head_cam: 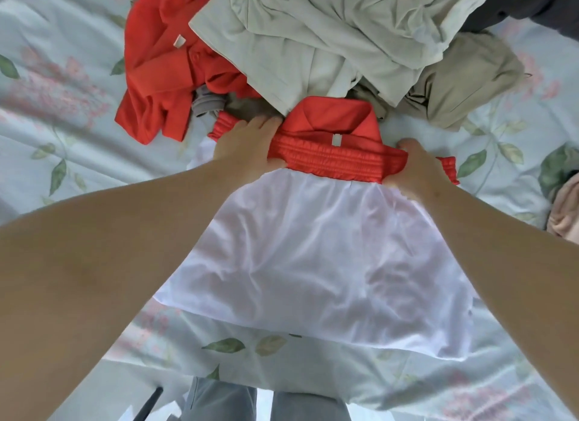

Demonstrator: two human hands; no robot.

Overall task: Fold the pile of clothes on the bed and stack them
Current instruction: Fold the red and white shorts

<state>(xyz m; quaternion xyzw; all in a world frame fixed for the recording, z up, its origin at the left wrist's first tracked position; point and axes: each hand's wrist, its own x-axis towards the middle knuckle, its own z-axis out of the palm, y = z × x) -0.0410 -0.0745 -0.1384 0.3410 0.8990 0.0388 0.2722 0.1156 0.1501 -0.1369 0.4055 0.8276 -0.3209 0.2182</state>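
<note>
A garment with a red elastic waistband (336, 158) and a white lining (313, 264) is stretched between my hands, over the bed's near edge. My left hand (247, 147) grips the waistband at its left end, thumb under the band. My right hand (416, 166) grips the right end the same way. The white lining hangs down toward me. Just beyond the waistband lies the unfolded pile: a pale green garment (329, 35) on top, a red garment (163, 66) to its left, a khaki one (463, 85) to its right.
The bed carries a pale blue floral sheet (56, 107). A dark garment (539, 6) lies at the far right corner. A pink cloth (567, 213) sits at the right edge. My grey trouser legs (266, 402) show below the bed's near edge.
</note>
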